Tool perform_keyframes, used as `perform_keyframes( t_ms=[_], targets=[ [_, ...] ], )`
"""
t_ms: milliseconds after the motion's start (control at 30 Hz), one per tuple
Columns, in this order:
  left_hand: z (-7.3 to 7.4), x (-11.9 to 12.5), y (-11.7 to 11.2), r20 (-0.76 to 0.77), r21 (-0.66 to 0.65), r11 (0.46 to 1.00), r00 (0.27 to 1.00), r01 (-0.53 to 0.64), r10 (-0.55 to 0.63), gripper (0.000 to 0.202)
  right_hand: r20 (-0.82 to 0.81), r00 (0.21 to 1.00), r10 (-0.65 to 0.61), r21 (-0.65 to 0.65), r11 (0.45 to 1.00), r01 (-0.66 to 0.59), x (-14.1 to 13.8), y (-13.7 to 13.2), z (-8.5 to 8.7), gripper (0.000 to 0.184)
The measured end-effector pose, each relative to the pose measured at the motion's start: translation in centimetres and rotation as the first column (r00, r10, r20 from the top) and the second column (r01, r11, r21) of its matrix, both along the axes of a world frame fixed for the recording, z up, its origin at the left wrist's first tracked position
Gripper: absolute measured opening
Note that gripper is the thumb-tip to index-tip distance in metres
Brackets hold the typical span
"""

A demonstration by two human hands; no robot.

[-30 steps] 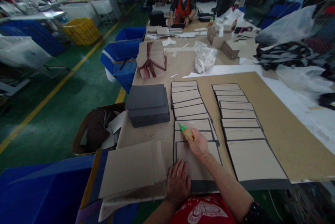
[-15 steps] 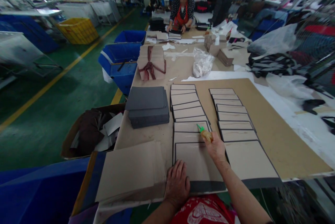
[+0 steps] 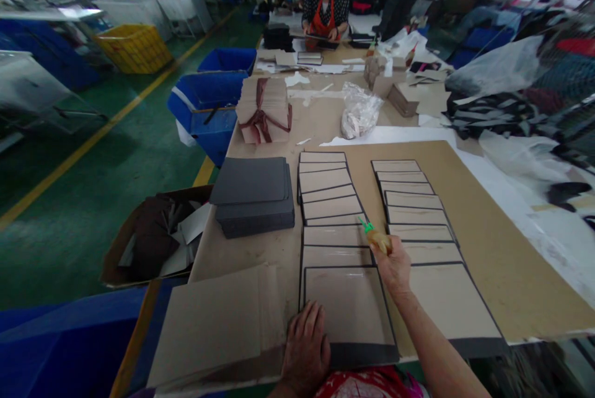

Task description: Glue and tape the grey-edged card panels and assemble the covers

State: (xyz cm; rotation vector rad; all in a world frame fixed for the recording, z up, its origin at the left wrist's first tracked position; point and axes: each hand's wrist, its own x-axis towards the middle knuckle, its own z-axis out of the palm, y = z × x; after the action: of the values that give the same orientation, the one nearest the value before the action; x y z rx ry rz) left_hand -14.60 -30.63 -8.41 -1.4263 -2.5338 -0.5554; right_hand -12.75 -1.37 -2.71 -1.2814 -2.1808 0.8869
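My right hand [image 3: 394, 266] is wrapped round a glue bottle [image 3: 379, 240] with a green nozzle. The nozzle points forward and left, over the right end of the left row of overlapping beige panels [image 3: 333, 207]. Each panel has a dark edge, and shiny streaks show on some of the nearer ones. My left hand [image 3: 307, 339] lies flat, fingers stretched out, on the left edge of the nearest panel [image 3: 348, 305]. To the right runs a second row of overlapping panels [image 3: 416, 218]. Plain beige sheets [image 3: 214, 323] lie just left of my left hand.
A stack of dark grey panels [image 3: 253, 184] stands on the table's left side, with a ribbon-tied beige bundle [image 3: 263, 116] behind it. A clear plastic bag [image 3: 359, 110] lies farther back. Blue bins [image 3: 209, 113] and a scrap box [image 3: 158, 237] line the left edge. A co-worker [image 3: 325, 7] stands opposite.
My right hand with the glue bottle has shifted slightly right. My left hand stays on the nearest panel. The view has moved a little, and the co-worker has lifted a dark panel.
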Motion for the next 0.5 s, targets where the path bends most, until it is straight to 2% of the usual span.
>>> perform_keyframes(
  t_ms=[167,367,500],
  targets=[
    [0.0,-0.2,0.1,0.011,0.037,0.999,1.000,0.005,-0.005,0.045,0.101,0.995,0.014,0.053,0.998,-0.019,0.2,2.0,-0.5,0.028],
    [0.1,-0.3,0.1,0.007,0.027,1.000,1.000,0.007,-0.008,0.044,0.165,0.986,0.034,0.040,0.998,-0.041,-0.3,1.9,-1.0,0.029],
    [0.5,-0.4,-0.3,0.045,0.082,0.996,0.999,0.020,-0.024,0.042,0.176,0.983,0.051,0.020,0.998,-0.056,-0.9,1.8,-0.8,0.030]
  ],
)
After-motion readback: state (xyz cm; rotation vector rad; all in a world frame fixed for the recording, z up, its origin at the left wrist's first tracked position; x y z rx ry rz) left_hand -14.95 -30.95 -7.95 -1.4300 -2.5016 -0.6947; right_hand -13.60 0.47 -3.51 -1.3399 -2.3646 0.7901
